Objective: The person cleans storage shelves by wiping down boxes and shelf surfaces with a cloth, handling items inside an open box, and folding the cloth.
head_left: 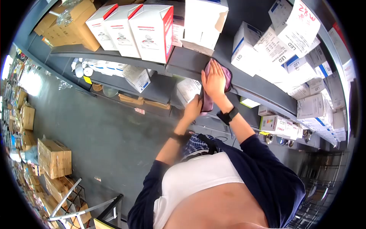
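A purple cloth with dark edging (208, 104) lies over the front edge of the upper shelf (183, 63) and hangs down from it. My right hand (214, 81) rests flat on the cloth's upper part, fingers stretched out and pressing it against the shelf. Lower down, my left hand (193, 109) is closed on the hanging side of the cloth; its fingertips are partly hidden. Just behind the left hand, a white box (188, 91) sits on the level below. A large white carton (204, 24) stands on the upper shelf beyond my right hand.
White-and-red boxes (150, 33) and an open brown carton (78, 28) fill the upper shelf's left. LED boxes (246, 49) crowd its right, some leaning. More boxes (280, 125) stand lower right. A metal-framed ladder or cart (87, 212) and brown cartons (55, 158) are at lower left.
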{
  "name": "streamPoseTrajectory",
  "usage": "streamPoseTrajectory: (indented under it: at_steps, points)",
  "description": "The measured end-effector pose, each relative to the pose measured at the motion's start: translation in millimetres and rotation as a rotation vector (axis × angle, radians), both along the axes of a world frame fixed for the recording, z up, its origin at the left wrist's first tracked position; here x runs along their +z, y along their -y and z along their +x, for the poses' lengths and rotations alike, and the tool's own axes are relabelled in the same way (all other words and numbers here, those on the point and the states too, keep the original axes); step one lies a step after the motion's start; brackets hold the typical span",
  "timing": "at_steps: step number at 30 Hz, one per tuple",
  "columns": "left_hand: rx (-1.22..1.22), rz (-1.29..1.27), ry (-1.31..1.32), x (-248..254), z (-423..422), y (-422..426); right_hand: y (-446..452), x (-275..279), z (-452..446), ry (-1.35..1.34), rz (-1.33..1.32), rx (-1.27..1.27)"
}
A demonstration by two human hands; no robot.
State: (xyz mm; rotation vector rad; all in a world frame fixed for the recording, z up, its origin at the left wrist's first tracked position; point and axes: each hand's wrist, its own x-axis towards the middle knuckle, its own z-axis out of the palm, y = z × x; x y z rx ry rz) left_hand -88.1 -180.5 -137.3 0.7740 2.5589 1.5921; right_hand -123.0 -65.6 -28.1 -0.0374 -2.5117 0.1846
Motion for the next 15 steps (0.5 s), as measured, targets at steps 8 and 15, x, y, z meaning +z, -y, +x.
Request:
streamPoseTrajectory:
  at_steps: [8,15]
  points:
    - [0.045,-0.104,-0.007,-10,-14,42,29,-1,-29,-0.073,-0.002,0.174]
    - [0.253,0.127,0.115,28,-12,62,60,12,-60,0.088,-0.117,0.431]
